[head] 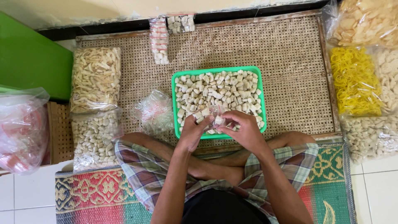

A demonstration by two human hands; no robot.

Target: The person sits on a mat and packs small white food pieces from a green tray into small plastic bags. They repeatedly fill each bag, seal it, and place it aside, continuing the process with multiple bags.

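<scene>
Head view: you sit cross-legged, and your left hand (191, 132) and right hand (244, 129) meet over the near edge of the green tray (175, 108), both pinched on a small clear bag (216, 116) with a few pale chunks inside. The tray is a shallow plastic rectangle with rounded corners, heaped with off-white, blocky crackers (219, 91), rough and matte. Just left of it lies a crumpled bundle of thin empty bags (152, 111), glossy and wrinkled. At the far edge a strip of filled packets (159, 40) lies in a row. On the left, big clear sacks hold curled beige chips (96, 79) and more pale chunks (94, 139). On the right sits a pile of yellow rubber bands (355, 81) in plastic, among further sacks of chips. Everything rests on a woven bamboo mat (286, 54), tan and tightly plaited, framed in wood. Under you lies a patterned plastic mat (99, 191) in red and green, on a white tiled floor (381, 191).
</scene>
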